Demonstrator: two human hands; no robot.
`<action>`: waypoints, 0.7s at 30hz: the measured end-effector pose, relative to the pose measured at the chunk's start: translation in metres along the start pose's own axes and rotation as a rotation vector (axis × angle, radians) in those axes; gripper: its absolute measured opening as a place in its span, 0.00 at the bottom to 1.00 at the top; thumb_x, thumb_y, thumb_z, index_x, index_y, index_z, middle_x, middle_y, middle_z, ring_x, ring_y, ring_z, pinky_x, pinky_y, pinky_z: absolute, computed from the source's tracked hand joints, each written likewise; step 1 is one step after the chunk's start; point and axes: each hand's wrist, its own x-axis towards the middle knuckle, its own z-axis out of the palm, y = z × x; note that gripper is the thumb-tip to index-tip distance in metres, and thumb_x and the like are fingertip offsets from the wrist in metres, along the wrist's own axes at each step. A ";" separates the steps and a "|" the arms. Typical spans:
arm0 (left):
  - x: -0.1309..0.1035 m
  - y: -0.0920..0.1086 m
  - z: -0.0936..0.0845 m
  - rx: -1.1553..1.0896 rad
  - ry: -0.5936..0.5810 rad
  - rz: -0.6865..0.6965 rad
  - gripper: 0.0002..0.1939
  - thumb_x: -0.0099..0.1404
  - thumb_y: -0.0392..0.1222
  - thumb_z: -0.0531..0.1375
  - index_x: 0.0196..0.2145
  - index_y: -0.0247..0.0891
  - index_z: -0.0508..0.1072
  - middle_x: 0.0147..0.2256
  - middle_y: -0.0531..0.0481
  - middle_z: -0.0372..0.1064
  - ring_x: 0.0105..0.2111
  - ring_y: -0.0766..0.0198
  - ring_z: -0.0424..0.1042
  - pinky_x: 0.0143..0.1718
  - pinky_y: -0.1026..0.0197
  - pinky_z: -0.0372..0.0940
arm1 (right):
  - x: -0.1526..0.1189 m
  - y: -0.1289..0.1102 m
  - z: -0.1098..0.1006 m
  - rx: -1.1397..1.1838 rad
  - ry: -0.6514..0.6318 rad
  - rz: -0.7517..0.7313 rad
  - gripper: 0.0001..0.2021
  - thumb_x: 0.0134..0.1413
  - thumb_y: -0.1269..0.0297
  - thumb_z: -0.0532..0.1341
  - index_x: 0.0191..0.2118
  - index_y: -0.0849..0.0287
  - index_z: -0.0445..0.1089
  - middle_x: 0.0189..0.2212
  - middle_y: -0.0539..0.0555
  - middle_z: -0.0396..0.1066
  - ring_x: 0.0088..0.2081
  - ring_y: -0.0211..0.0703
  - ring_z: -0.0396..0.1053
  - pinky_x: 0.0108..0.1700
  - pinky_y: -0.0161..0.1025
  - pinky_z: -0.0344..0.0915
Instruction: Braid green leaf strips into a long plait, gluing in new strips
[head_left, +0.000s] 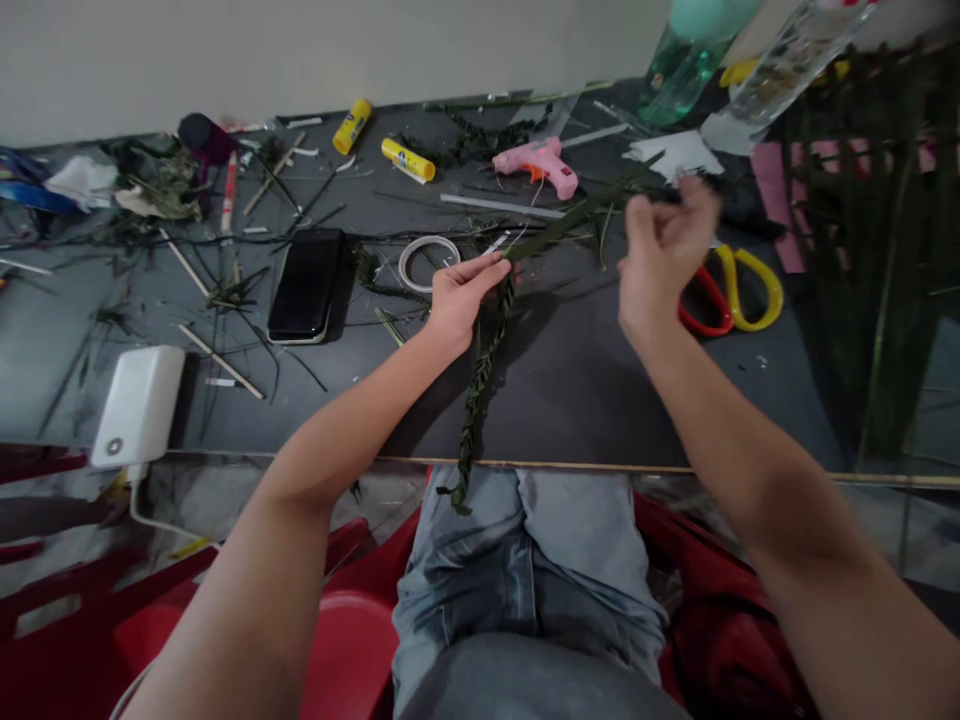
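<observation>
My left hand (pixel 461 300) pinches the top of a dark green braid (pixel 484 375) plaited from leaf strips. The braid hangs down past the table edge, and its curled lower end rests by my jeans. From my left fingertips a long flat leaf strip (pixel 570 218) slants up to the right. Close to that strip's far end is my right hand (pixel 667 250), raised, with its fingers bent and smeared by motion. Whether it holds anything does not show. Red and yellow handled scissors (pixel 742 290) lie just right of my right wrist.
Behind the hands lie a pink glue gun (pixel 541 165), yellow glue sticks (pixel 409 160) and a tape roll (pixel 428 262). A black phone (pixel 306 285) and white power bank (pixel 140 405) are on the left. Bottles (pixel 686 70) and large leaves (pixel 885 300) stand on the right.
</observation>
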 end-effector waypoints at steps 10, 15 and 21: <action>0.004 -0.001 -0.005 0.059 -0.066 -0.069 0.16 0.53 0.47 0.73 0.38 0.39 0.81 0.35 0.48 0.81 0.37 0.56 0.82 0.43 0.51 0.77 | 0.013 -0.019 -0.026 -0.435 -0.193 -0.431 0.14 0.61 0.54 0.66 0.52 0.45 0.74 0.65 0.55 0.64 0.72 0.60 0.49 0.71 0.62 0.45; 0.004 0.001 -0.006 0.050 -0.087 -0.079 0.15 0.52 0.47 0.73 0.37 0.39 0.80 0.37 0.47 0.81 0.37 0.56 0.82 0.46 0.49 0.77 | 0.019 -0.009 -0.027 -0.506 -0.326 -0.480 0.14 0.60 0.52 0.66 0.51 0.45 0.75 0.61 0.55 0.69 0.66 0.61 0.59 0.72 0.62 0.43; 0.004 0.001 -0.005 -0.008 -0.072 -0.068 0.15 0.53 0.46 0.73 0.36 0.38 0.79 0.35 0.48 0.81 0.34 0.59 0.81 0.37 0.57 0.77 | 0.024 -0.003 -0.026 -0.293 -0.390 -0.398 0.15 0.62 0.51 0.64 0.53 0.42 0.73 0.56 0.52 0.73 0.68 0.55 0.55 0.74 0.56 0.43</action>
